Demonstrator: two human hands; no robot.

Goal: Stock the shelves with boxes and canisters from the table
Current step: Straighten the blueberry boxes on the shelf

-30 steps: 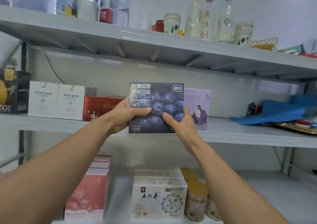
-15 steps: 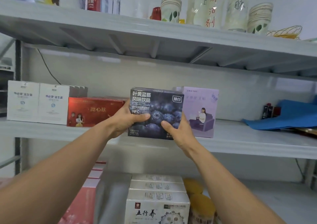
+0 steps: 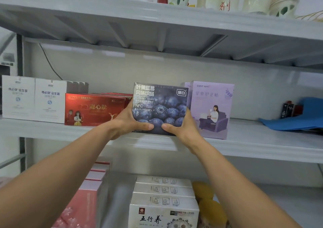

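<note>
A dark blue blueberry drink box (image 3: 161,105) stands upright at the front of the middle shelf (image 3: 244,140), between the red boxes (image 3: 94,109) and the lilac box (image 3: 212,109). My left hand (image 3: 129,121) grips its left side with the thumb across the lower front. My right hand (image 3: 181,126) grips its right lower corner the same way. Whether the box's bottom touches the shelf is hidden by my thumbs.
White boxes (image 3: 33,98) stand at the shelf's left end, a blue cloth (image 3: 295,121) lies at its right. The top shelf (image 3: 157,18) carries bottles and paper cups. Below are pink boxes (image 3: 83,201), stacked white boxes (image 3: 164,201) and yellow-lidded canisters (image 3: 209,205).
Both hands have carried the blueberry box forward and down into the gap between the red and lilac boxes. The camera has come closer to the shelf.
</note>
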